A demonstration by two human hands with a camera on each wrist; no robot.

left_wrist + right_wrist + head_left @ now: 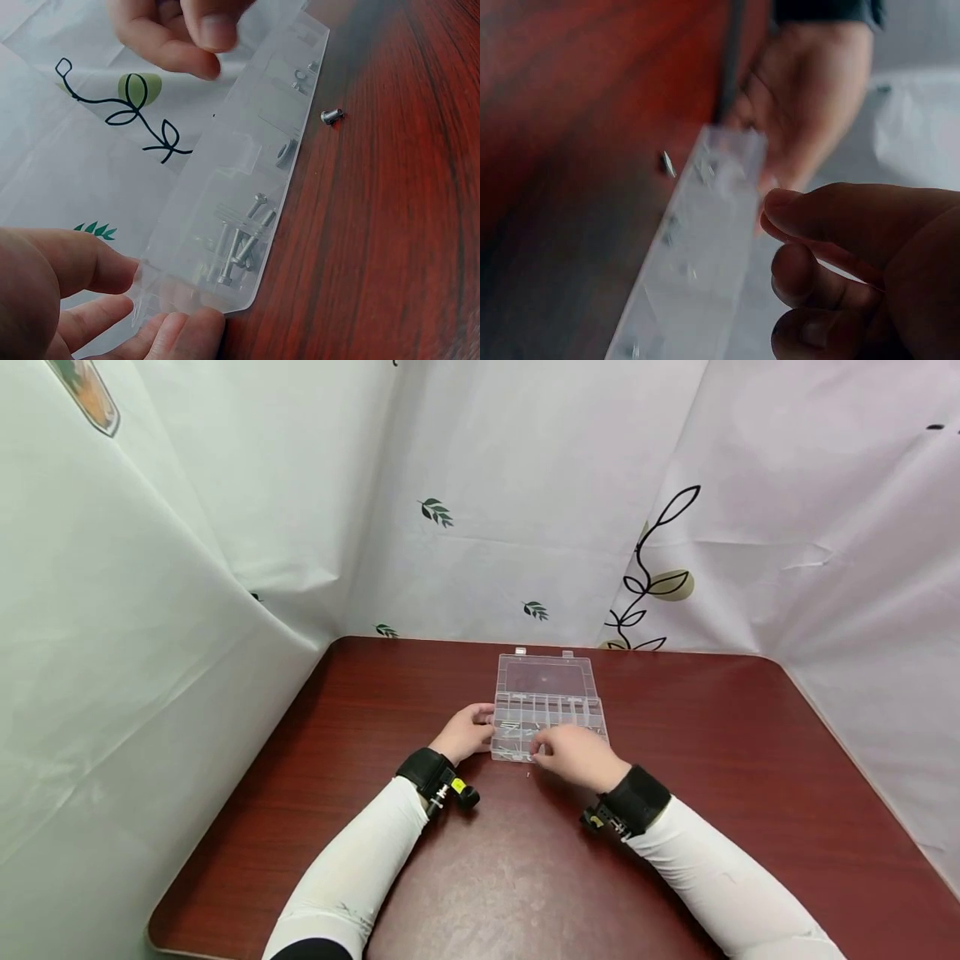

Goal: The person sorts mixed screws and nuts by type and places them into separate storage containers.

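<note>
A clear plastic compartment box (512, 755) stands on the table with its lid (546, 675) raised at the back. My left hand (467, 735) grips the box's left end, thumb and fingers around the corner. Over the front right of the box is my right hand (581, 755), its fingers bent and the thumb near the index finger; whether a small part sits between them cannot be made out. Several metal screws (238, 244) lie in the compartment by my left hand, and a ring-shaped washer (285, 152) in another. One short screw (331, 116) lies on the table before the box.
The dark red wooden table (480, 893) reaches out on both sides of the box. White fabric with leaf prints (525, 527) hangs behind and beside it. Both wrists wear black straps (637, 797) with small devices.
</note>
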